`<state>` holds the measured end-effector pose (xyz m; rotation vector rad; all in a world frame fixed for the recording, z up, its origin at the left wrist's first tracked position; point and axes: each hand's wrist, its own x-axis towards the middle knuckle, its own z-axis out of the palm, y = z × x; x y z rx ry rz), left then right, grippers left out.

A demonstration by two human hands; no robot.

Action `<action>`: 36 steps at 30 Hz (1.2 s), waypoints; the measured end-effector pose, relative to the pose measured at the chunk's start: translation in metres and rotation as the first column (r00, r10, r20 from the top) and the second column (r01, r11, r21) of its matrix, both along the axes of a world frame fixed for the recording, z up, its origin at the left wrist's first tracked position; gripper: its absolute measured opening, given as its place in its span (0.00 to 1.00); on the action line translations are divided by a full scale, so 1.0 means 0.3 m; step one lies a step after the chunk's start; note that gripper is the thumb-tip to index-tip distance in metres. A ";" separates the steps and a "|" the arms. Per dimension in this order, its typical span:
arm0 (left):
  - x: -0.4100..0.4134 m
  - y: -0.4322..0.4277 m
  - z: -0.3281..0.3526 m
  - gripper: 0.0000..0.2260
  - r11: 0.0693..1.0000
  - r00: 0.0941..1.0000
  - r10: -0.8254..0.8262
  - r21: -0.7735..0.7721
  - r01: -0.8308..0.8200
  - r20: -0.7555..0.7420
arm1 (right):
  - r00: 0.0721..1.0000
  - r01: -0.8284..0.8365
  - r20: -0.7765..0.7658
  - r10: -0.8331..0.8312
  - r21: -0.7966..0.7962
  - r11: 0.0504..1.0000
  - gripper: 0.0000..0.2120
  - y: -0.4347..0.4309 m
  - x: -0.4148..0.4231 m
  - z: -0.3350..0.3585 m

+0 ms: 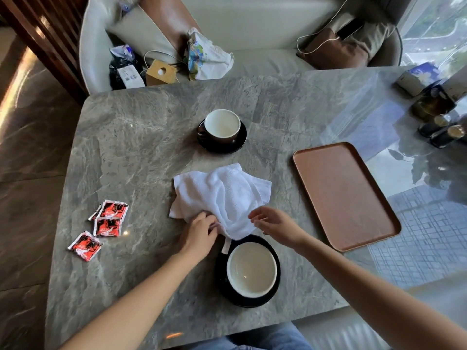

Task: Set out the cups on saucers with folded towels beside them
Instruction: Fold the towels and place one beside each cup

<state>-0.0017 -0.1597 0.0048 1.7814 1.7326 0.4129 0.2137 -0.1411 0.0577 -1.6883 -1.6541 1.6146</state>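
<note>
Head camera looks down on a grey veined marble worktop (141,152) with a glossy stone floor (30,173) to its left and a bright window (434,29) to its right. A pale upholstered sofa (265,46) runs along the far side, well beyond both hands.

I see my left hand (199,236) with fingers curled, pinching the near edge of the crumpled white terry towel (222,195). The towel lies heaped just beyond that hand, its near corner draped over the rim of the near black saucer (222,286). My right hand (275,224) hovers just right of that corner, fingers loosely spread and holding nothing. I cannot tell whether it touches the cloth.

Just behind both hands, the near dark cup (251,270) stands on that saucer and shows a white inside. Beyond the towel, a second dark cup with white inside (222,125) stands on its own black saucer (241,142).

Right of my right hand lies a brown rectangular tray (346,195), showing its flat bottom. Left of my left hand lie red and black sachets (107,223).
</note>
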 end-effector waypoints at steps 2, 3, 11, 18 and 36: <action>0.045 0.041 0.011 0.04 0.998 0.995 0.045 -0.054 -0.041 0.089 | 0.997 -0.071 0.022 0.070 0.052 0.996 0.09 0.029 -0.025 0.005; 0.069 0.063 0.017 0.04 0.995 0.992 0.061 -0.080 -0.052 0.114 | 0.994 -0.102 0.034 0.100 0.074 0.992 0.10 0.042 -0.037 0.004; 0.228 0.185 0.080 0.10 0.982 0.947 0.136 -0.165 -0.090 0.290 | 0.933 -0.250 0.321 0.161 0.261 0.933 0.13 0.172 0.003 0.008; 0.171 0.241 0.200 0.15 0.982 0.939 0.180 0.009 -0.191 0.293 | 0.999 0.004 0.032 -0.023 0.504 0.864 0.10 0.386 0.027 0.171; -0.092 0.169 0.373 0.04 0.814 0.819 0.382 0.264 -0.518 0.428 | 0.744 0.635 -0.611 -0.272 0.518 0.573 0.09 0.517 -0.107 0.520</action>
